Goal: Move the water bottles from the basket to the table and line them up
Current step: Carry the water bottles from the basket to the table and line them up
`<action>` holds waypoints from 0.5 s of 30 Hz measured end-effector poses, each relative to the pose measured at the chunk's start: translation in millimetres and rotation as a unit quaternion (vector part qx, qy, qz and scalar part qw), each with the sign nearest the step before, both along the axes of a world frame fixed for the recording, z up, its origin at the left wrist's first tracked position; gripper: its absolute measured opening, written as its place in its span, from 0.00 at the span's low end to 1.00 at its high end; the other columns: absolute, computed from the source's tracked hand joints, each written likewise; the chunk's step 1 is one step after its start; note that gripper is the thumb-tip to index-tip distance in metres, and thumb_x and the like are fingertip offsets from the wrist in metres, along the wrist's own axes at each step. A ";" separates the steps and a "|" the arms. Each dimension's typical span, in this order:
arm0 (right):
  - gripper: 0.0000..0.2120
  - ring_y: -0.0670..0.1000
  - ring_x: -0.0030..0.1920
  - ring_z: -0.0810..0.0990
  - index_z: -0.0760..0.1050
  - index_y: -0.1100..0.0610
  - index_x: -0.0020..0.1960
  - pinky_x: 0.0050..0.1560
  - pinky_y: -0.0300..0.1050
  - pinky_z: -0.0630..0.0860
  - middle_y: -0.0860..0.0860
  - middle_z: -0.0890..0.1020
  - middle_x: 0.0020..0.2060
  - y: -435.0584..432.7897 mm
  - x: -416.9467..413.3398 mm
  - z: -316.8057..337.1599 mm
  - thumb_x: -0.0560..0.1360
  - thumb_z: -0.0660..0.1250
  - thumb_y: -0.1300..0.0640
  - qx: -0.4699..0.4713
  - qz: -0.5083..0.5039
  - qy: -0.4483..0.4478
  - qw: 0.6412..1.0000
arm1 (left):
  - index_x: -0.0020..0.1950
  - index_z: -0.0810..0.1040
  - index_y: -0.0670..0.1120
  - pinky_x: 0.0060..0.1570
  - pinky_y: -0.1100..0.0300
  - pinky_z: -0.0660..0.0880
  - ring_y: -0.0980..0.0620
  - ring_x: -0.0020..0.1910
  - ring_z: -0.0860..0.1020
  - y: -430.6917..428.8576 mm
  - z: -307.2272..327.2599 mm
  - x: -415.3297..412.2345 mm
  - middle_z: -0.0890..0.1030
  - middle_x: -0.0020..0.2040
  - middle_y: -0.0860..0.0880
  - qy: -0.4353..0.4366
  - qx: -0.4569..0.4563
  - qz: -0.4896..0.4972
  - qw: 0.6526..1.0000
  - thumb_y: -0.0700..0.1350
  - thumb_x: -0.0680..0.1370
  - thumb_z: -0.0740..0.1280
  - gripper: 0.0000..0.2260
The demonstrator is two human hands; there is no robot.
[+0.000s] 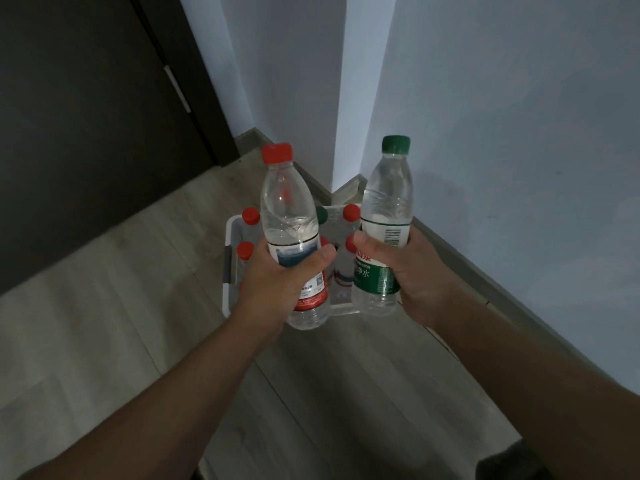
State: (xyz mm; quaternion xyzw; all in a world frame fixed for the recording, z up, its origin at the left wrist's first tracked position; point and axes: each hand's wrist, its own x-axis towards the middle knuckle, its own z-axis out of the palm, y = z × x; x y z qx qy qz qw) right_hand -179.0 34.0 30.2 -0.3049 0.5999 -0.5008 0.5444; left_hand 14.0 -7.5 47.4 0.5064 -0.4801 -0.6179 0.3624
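My left hand (277, 278) grips a clear water bottle with a red cap and red label (289, 216), held upright above the basket. My right hand (412, 271) grips a second clear bottle with a green cap and green label (388, 202), also upright. Below both, a white basket (229, 237) with a grey handle stands on the floor in the wall corner. Several more bottles stand inside it, showing red caps (250, 215) and one green cap (322, 213), partly hidden behind the held bottles. No table is in view.
The basket sits on a grey wood-look floor (121, 306) beside a pale wall corner (343, 98) with a skirting board. A dark door (86, 116) stands at the left. A dark shape, perhaps a foot (512, 462), shows at the bottom right.
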 end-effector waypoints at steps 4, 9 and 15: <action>0.25 0.51 0.51 0.87 0.81 0.48 0.58 0.58 0.59 0.83 0.48 0.88 0.49 0.7 3.6 0.2 0.65 0.84 0.47 0.028 -0.038 0.102 0.994 | 0.54 0.75 0.61 0.36 0.73 0.76 0.70 0.44 0.81 0.7 -5.7 4.4 0.83 0.43 0.70 -0.072 -0.053 -0.026 0.996 0.41 0.69 0.81 0.24; 0.17 0.47 0.44 0.86 0.80 0.42 0.51 0.50 0.52 0.85 0.44 0.87 0.44 -0.9 0.7 3.4 0.67 0.83 0.51 0.037 -0.062 0.188 0.980 | 0.60 0.76 0.60 0.44 0.71 0.77 0.67 0.49 0.81 0.5 -6.7 10.0 0.83 0.48 0.66 -0.150 -0.114 -0.056 0.981 0.44 0.66 0.82 0.27; 0.23 0.41 0.42 0.81 0.72 0.43 0.54 0.41 0.40 0.76 0.40 0.81 0.42 2.3 -12.3 17.8 0.67 0.82 0.44 0.029 -0.017 0.402 0.915 | 0.59 0.71 0.61 0.45 0.54 0.82 0.56 0.49 0.81 -9.6 1.1 28.5 0.81 0.49 0.61 -0.345 -0.230 -0.174 0.893 0.58 0.65 0.77 0.26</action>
